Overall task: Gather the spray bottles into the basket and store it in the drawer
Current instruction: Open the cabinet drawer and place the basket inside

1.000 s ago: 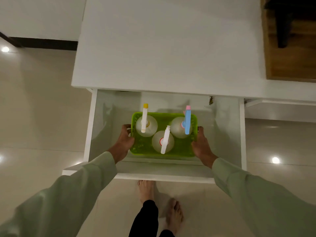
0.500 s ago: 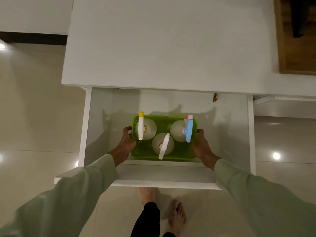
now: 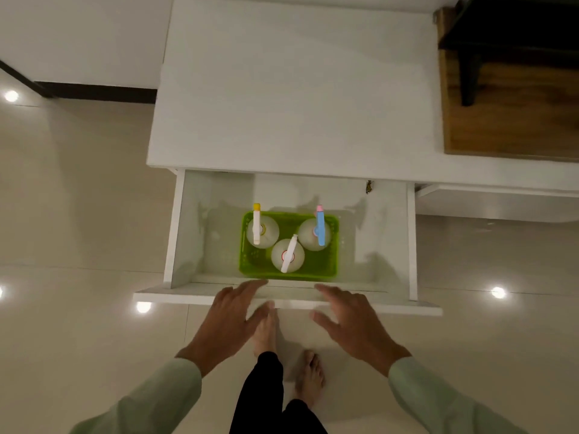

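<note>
A green basket rests on the floor of the open white drawer. Three clear spray bottles stand in it: one with a yellow-tipped white head, one with a blue head, one with a white head at the front. My left hand and my right hand hover with fingers spread over the drawer's front panel, both apart from the basket and holding nothing.
The white cabinet top overhangs the drawer's back. A wooden surface with a dark stand lies at the upper right. My bare feet stand on the glossy tile floor just below the drawer front.
Both hands have let go of the basket's sides and drawn back out of the drawer to its front edge. The basket stays in the drawer.
</note>
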The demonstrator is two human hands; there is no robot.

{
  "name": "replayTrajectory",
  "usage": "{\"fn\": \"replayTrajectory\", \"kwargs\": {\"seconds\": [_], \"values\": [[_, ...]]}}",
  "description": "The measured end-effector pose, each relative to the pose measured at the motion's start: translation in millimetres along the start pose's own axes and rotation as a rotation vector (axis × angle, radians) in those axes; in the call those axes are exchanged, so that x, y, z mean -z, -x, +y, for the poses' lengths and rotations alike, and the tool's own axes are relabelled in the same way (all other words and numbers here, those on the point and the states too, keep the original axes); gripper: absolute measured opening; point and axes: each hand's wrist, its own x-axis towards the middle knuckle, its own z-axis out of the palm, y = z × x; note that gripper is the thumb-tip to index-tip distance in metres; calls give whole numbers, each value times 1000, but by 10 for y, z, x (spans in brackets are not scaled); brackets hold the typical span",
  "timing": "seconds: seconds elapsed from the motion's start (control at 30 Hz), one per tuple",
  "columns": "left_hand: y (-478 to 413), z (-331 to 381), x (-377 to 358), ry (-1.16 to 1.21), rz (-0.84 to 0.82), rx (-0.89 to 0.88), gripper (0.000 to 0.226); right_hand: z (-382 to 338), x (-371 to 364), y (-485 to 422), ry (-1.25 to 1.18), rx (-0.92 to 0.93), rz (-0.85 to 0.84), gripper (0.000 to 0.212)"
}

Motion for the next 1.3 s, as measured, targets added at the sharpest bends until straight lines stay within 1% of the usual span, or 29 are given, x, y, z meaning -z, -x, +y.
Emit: {"fn": "replayTrajectory", "kwargs": {"seconds": [0.07,0.17,0.23,0.33,0.43,0.5,0.57,0.63,0.7,0.8,0.9,1.0,1.07,1.17,1.23,1.3], "values": [[28,-3,-82,-225,-3,-90,50,23,-60,17,264,88,-9,47],[-61,-68,-124,-336,43,-104,38,33,-95,-44,397,112,105,30],[-124,-116,-140,-419,46,-128,38,50,-135,-74,476,140,188,22],[-212,-148,-115,-478,124,-187,37,81,-176,-163,542,161,334,25],[-392,-117,-32,-437,235,-204,39,77,-121,-323,556,145,435,39],[-517,-50,67,-385,314,-188,54,82,-21,-446,511,137,497,50],[-651,25,197,-397,385,-174,83,82,121,-573,474,121,522,59],[-827,86,358,-439,422,-174,106,77,284,-715,475,115,517,71],[-1011,121,503,-475,442,-175,119,83,434,-863,471,119,522,84],[-1279,149,683,-522,452,-193,126,76,653,-1081,471,120,559,97],[-1512,166,805,-518,449,-200,118,70,861,-1265,473,122,602,97],[-1686,148,868,-512,468,-194,100,104,1023,-1434,492,100,611,91],[-1768,150,904,-541,514,-190,86,103,1108,-1520,509,89,608,83],[-1912,176,955,-572,603,-170,64,74,1197,-1653,574,73,679,64],[-1984,209,975,-585,646,-151,55,56,1222,-1725,626,58,731,51],[-2039,235,986,-584,674,-134,47,43,1228,-1783,645,43,763,43]]}}
